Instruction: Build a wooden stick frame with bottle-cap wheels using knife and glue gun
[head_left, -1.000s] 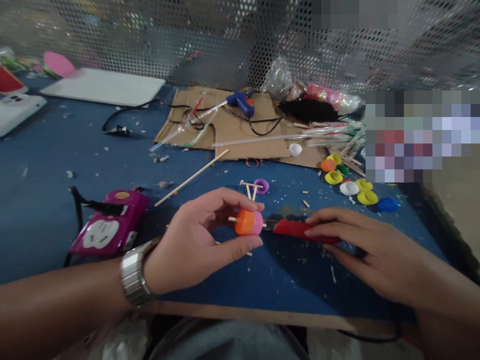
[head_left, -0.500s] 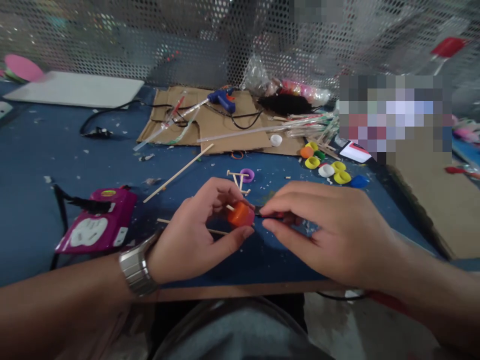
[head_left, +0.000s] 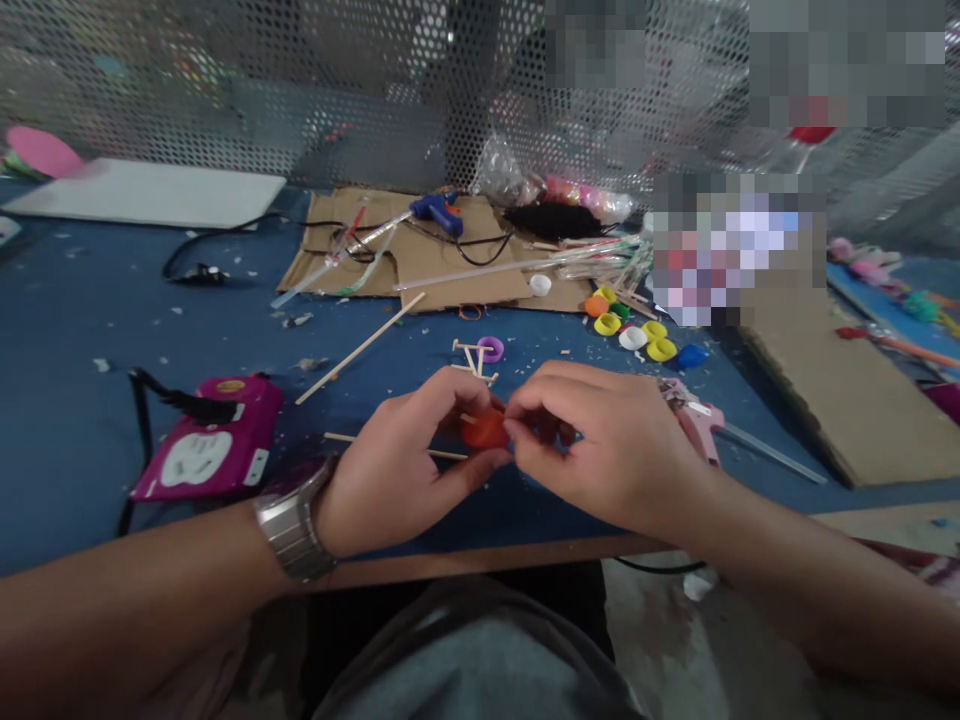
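My left hand point(head_left: 409, 455) grips an orange bottle cap point(head_left: 486, 430) between thumb and fingers, with a short wooden stick end poking from its left side. My right hand point(head_left: 600, 440) is closed in a pinch against the cap's right edge; whatever its fingertips hold is hidden. Just beyond the hands lie a small frame of joined wooden sticks point(head_left: 472, 348) and a purple bottle cap point(head_left: 490, 349). A thin wooden stick point(head_left: 341, 437) runs under my left hand. Beside my right hand rests a pink glue gun point(head_left: 699, 425) with a clear glue stick in it.
A magenta power box point(head_left: 214, 440) with a black plug stands at left. Farther back are a wooden stick point(head_left: 360, 350), cardboard point(head_left: 465, 285), a blue glue gun point(head_left: 439, 212) and several coloured caps point(head_left: 632, 338). More cardboard point(head_left: 847, 400) lies at right.
My right hand has moved left, its fingertips now against the orange cap; the dark thing seen at them before is no longer visible. The pink glue gun has come into view.
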